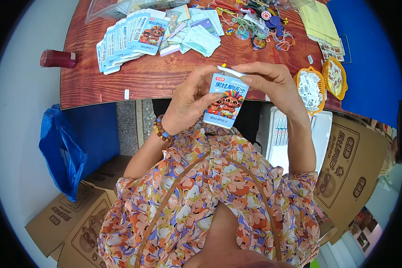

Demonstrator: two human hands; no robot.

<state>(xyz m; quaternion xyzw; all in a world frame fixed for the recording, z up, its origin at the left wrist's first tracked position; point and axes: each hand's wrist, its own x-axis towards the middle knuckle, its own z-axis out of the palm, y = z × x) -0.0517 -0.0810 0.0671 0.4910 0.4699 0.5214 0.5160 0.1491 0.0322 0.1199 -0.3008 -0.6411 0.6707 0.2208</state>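
A small light-blue cardboard box [228,117] with two cartoon figures on its front is held upright over the table's near edge. My left hand [187,102] grips it from the left, thumb across the front. At the box's top, the fingers of my right hand [274,82] are closed on the white end flap [231,71], and the left index finger touches that flap too. Whatever is inside the box is hidden. Farther back lies a fanned row of similar flat boxes [123,42], beside a loose pile of printed cards [203,39].
Colourful corded charms [259,29] lie tangled at the back of the wooden table [147,85]. Two orange baskets [322,102] and a stack of yellowish sheets [315,24] are on the right. A dark red jar [58,59] lies at the left edge. Cardboard cartons [353,156] flank me.
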